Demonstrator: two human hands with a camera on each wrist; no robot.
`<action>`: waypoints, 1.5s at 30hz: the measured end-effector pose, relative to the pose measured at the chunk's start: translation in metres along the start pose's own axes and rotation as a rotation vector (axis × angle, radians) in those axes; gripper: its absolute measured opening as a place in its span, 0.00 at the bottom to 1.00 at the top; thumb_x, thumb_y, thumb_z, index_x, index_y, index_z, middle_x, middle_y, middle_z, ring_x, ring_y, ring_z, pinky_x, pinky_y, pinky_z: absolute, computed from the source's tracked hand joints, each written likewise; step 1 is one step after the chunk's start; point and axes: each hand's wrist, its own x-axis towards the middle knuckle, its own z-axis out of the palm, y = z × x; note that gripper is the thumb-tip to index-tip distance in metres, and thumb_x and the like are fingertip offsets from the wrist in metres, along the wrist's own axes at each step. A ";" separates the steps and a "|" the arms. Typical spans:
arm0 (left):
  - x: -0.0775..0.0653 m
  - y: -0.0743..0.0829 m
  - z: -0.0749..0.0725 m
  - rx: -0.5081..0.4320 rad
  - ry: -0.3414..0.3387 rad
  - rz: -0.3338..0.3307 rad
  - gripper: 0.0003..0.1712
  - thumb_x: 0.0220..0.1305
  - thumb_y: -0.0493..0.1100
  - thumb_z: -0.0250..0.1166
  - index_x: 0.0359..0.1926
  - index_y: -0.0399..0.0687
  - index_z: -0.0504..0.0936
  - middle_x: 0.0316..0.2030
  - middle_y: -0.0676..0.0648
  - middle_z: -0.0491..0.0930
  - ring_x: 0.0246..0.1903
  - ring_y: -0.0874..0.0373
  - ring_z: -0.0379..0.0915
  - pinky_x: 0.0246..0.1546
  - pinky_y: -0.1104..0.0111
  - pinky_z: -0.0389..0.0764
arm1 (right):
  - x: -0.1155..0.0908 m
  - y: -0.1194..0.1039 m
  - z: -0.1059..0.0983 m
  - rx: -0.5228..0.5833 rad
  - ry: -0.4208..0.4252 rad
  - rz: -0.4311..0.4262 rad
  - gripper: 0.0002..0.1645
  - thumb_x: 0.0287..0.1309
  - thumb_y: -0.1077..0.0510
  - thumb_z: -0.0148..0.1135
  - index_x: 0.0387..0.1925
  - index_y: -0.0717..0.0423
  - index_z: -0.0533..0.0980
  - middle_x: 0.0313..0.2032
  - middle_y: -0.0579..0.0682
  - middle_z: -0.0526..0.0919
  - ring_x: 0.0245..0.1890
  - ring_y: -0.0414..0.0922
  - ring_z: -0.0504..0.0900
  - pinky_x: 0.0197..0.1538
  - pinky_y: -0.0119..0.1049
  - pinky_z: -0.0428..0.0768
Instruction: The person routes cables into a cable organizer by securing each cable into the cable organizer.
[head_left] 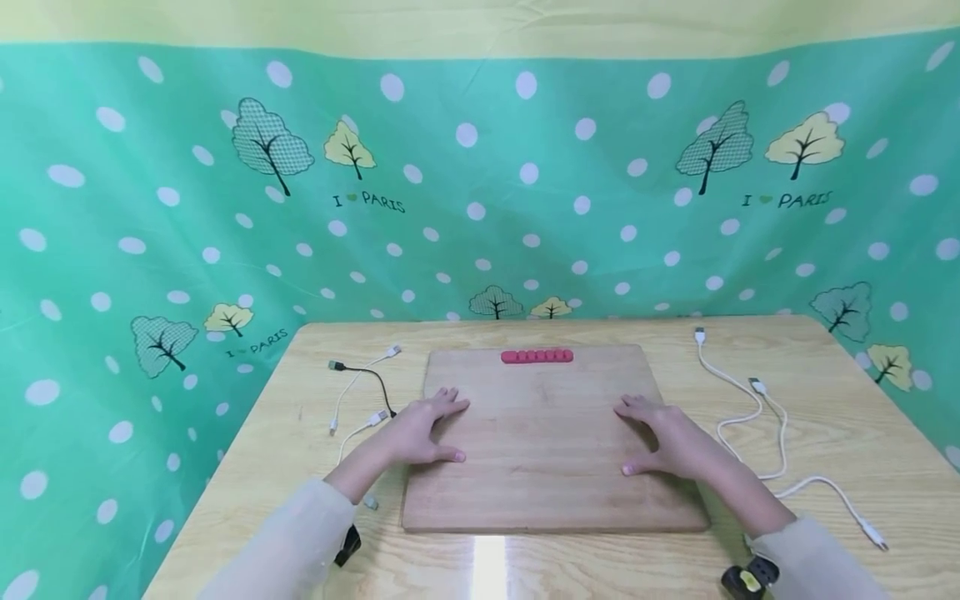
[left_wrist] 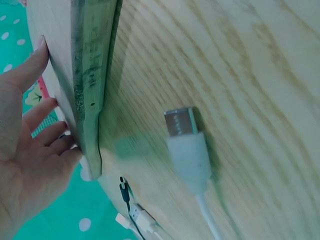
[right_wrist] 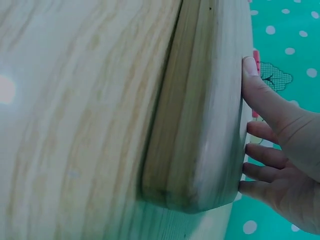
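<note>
1. Pale sleeves point(head_left: 281, 542) nearest
2. Left hand point(head_left: 422, 427), right hand point(head_left: 675, 435): my fingers spread, gripping nothing, tips on board point(head_left: 540, 442), perhaps steadying it
3. Board flat on table point(head_left: 600, 571); red strip point(head_left: 537, 356) near far edge, cables point(head_left: 701, 337) either side, likely leaving room
</note>
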 end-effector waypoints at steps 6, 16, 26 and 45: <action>0.004 -0.002 -0.004 0.000 -0.010 0.005 0.47 0.50 0.52 0.76 0.70 0.46 0.67 0.75 0.36 0.56 0.76 0.39 0.48 0.77 0.46 0.54 | 0.000 -0.001 0.000 0.002 0.008 -0.005 0.50 0.34 0.46 0.80 0.59 0.67 0.74 0.63 0.71 0.73 0.63 0.70 0.71 0.66 0.63 0.71; 0.001 0.003 -0.002 0.049 -0.011 -0.004 0.48 0.51 0.55 0.75 0.70 0.47 0.67 0.74 0.37 0.57 0.75 0.39 0.50 0.76 0.45 0.55 | -0.002 -0.002 0.001 0.012 -0.020 0.010 0.51 0.34 0.46 0.80 0.60 0.67 0.73 0.64 0.71 0.71 0.65 0.71 0.68 0.67 0.64 0.69; 0.002 0.009 -0.010 0.079 -0.029 -0.031 0.47 0.50 0.54 0.77 0.69 0.46 0.69 0.73 0.37 0.59 0.75 0.41 0.53 0.76 0.51 0.58 | 0.002 -0.006 -0.001 0.017 -0.028 0.001 0.50 0.35 0.47 0.80 0.60 0.69 0.73 0.64 0.73 0.70 0.65 0.71 0.68 0.68 0.64 0.68; -0.003 -0.010 -0.020 -0.020 0.029 0.044 0.46 0.54 0.52 0.74 0.69 0.42 0.66 0.70 0.37 0.66 0.71 0.38 0.61 0.73 0.46 0.62 | -0.005 0.000 0.000 0.064 0.008 0.012 0.52 0.34 0.44 0.81 0.60 0.65 0.74 0.64 0.70 0.72 0.65 0.69 0.70 0.66 0.64 0.70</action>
